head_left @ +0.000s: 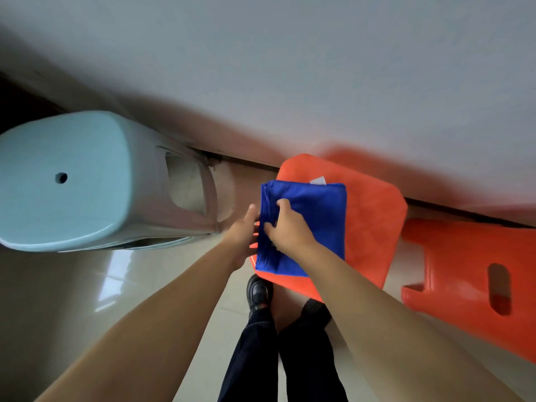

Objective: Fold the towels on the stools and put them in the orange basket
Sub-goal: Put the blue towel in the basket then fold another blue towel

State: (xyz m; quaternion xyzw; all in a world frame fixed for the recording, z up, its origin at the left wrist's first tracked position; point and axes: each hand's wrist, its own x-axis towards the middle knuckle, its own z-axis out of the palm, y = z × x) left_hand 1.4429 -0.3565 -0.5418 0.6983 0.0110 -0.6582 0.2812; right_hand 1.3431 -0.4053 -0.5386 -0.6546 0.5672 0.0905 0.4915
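Hands point(285, 227) point(242, 232) pinch folded blue towel point(316, 216) on orange stool point(374, 227); pale blue stool point(66, 181) just left.

No readable text, brand, number or sign anywhere in view. Small white tag point(318, 180) at far edge of blue towel point(316, 216): blank at this sharpness, any print too blurred to tell.

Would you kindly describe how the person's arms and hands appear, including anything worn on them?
Both arms are bare along their whole visible length, with no sleeves in view. The left hand and right hand wear no gloves, and no rings, watch or bracelets are visible.
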